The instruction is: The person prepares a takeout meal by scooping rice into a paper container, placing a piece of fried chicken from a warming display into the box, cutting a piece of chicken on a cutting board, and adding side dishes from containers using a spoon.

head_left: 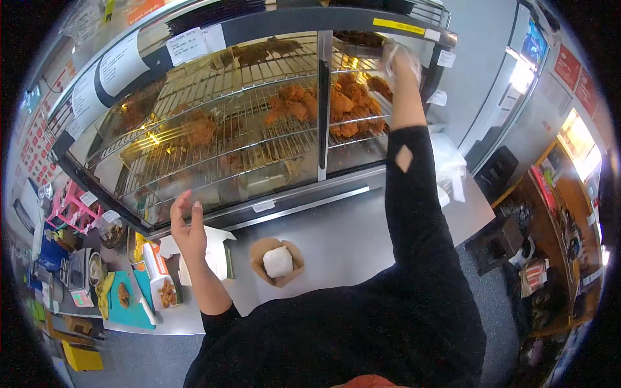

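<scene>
My right hand (401, 60), in a clear plastic glove, reaches into the upper right of a heated display cabinet (322, 106), beside a dark tray (360, 40); its fingers are partly hidden, so its hold cannot be told. Below it, fried chicken pieces (347, 109) lie on a wire rack. My left hand (188, 220) is bare, raised in front of the cabinet's lower left glass, with fingers apart and nothing in it. Under that hand stands an open white carton (211, 259). An open brown cardboard box (276, 262) on the metal counter holds a white rounded item (278, 262).
At the left, a teal cutting board (127, 300) bears a knife (140, 298) and a brown fried piece, with a filled food carton (162, 286) alongside. A clear plastic bag (446, 165) lies right of the cabinet. Wooden shelves (558, 242) stand farther right.
</scene>
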The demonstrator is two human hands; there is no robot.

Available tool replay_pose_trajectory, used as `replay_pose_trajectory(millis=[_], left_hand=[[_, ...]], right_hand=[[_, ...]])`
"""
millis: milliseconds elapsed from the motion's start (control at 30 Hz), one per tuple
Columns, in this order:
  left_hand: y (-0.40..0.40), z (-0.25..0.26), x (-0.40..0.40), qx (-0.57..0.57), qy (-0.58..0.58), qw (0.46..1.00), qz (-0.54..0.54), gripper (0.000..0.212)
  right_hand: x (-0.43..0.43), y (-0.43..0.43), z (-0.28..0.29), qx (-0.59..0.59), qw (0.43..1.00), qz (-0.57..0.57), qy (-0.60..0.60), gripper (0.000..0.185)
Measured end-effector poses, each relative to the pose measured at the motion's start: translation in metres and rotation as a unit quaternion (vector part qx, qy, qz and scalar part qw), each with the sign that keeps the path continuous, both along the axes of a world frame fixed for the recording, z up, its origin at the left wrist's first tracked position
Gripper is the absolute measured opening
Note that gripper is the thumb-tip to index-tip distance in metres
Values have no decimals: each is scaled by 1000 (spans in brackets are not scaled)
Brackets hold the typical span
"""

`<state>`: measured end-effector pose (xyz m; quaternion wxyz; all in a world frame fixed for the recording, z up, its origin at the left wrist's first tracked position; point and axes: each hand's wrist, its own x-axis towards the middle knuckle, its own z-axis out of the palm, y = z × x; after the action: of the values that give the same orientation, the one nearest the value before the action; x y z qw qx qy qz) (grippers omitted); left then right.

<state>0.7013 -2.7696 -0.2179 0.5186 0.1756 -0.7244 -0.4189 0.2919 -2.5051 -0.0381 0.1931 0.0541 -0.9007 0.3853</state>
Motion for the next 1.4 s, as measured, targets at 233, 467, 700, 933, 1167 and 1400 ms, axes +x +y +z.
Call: replay_pose_trajectory(millis=[233, 467, 700, 933, 1167, 1400], left_hand=[[-5, -11, 17, 26, -22, 999, 5, 25], [-10, -21, 10, 53, -21, 998, -20, 25], [-13, -28, 40, 21, -62, 998, -24, 26], [-8, -45, 72, -35, -20, 997, -71, 24], [-41, -76, 242, 21, -149, 988, -23, 28], [-87, -92, 467, 172, -195, 964, 55, 32]], right_hand=[[-5, -4, 2, -6, 996, -57, 67, 32], [80, 36, -10, 109, 984, -82, 116, 34], [175, 80, -45, 102, 960, -20, 259, 45], [282, 187, -79, 38, 938, 40, 343, 36], [443, 45, -80, 201, 706, 175, 657, 33], [498, -68, -219, -234, 879, 404, -100, 36]])
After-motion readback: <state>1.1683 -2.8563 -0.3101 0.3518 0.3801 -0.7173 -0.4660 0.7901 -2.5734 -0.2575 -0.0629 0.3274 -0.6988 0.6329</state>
